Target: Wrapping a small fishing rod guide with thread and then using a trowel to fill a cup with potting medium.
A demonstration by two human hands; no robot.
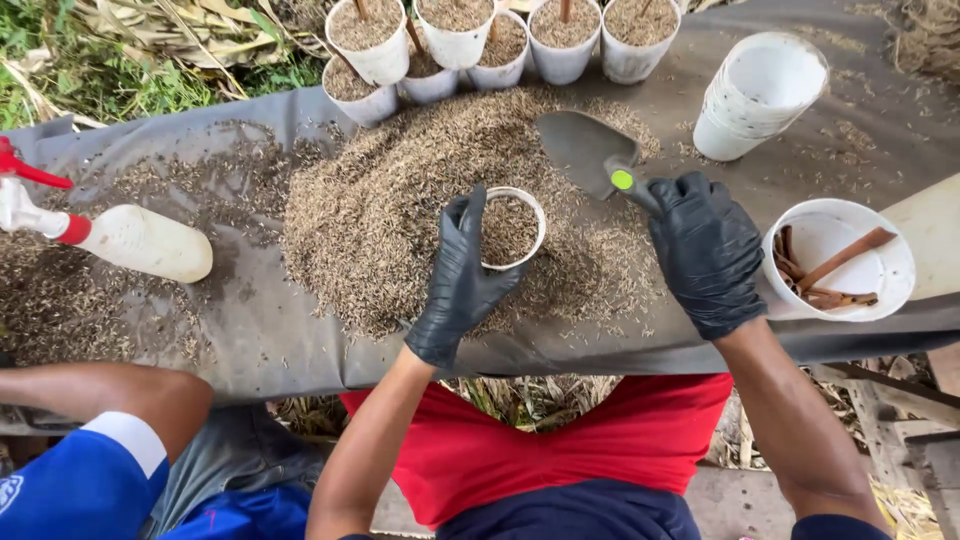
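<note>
So far, seven white cups [455, 40] at the far edge of the dark sheet [250, 330] stand filled with husk, some with a stick set in; a stack of empty cups [757, 95] lies tipped at the far right, so by my reading the filling is partly done with more to go. The cup in hand [510, 228] sits in the husk pile [400, 200] and looks nearly full.

Left hand [462, 275], black-gloved, is wrapped around the near-left side of that cup, thumb over the rim, grasping it upright. Right hand [705, 250], also gloved, is clenched on the handle of a dark trowel [580, 150], blade flat on the pile just beyond the cup, seemingly empty.

A cup of cinnamon-coloured sticks [838, 262] stands just beside the right hand. A spray bottle [125, 238] lies well apart at left. Another person's arm [110, 395] shows at lower left.
</note>
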